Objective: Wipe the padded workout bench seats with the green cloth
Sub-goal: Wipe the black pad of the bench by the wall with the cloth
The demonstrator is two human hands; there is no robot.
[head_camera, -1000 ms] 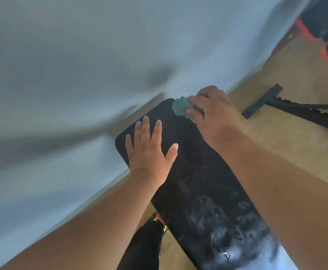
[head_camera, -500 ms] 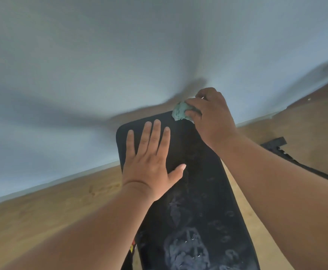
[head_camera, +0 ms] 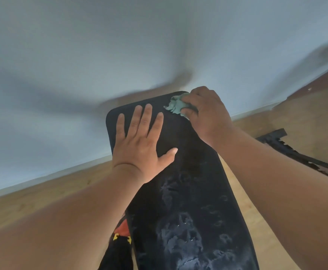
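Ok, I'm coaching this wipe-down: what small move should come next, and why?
Probably draw the green cloth in the right hand back along the bench pad toward the whitish smears, since the cloth sits at the far corner and the left hand steadies the pad.

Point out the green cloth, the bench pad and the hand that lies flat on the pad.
green cloth [head_camera: 175, 106]: head view, bunched middle.
bench pad [head_camera: 190, 172]: head view, bare top surface.
left hand [head_camera: 139, 141]: head view, back of hand.
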